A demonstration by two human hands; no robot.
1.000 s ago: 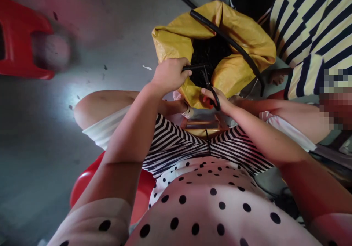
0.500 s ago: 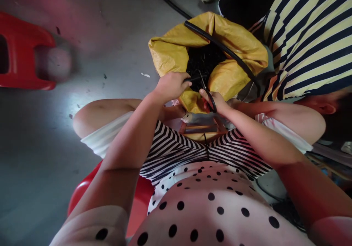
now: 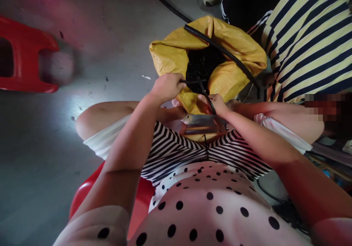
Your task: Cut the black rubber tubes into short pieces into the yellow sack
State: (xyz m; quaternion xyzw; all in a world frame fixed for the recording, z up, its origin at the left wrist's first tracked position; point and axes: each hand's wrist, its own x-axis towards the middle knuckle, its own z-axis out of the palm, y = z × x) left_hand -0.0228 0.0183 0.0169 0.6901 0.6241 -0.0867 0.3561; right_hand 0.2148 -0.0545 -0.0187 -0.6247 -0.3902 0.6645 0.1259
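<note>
One yellow sack (image 3: 167, 57), scissors (image 3: 204, 92), black tube (image 3: 191, 81)

The sack gapes just beyond and between the left hand (image 3: 167, 86) and right hand (image 3: 216, 104). The right hand curls round the scissors' handles; their long axis slants forward and slightly left, tips at the tube. The left hand is closed on the tube, which points sideways, toward the right. Best keep it taut, blades square across.

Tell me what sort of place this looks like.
Probably a small workshop, though one view can't settle it: there's a yellow sack holding black pieces, scissors in the right hand, and a red plastic stool on the grey floor.
</note>
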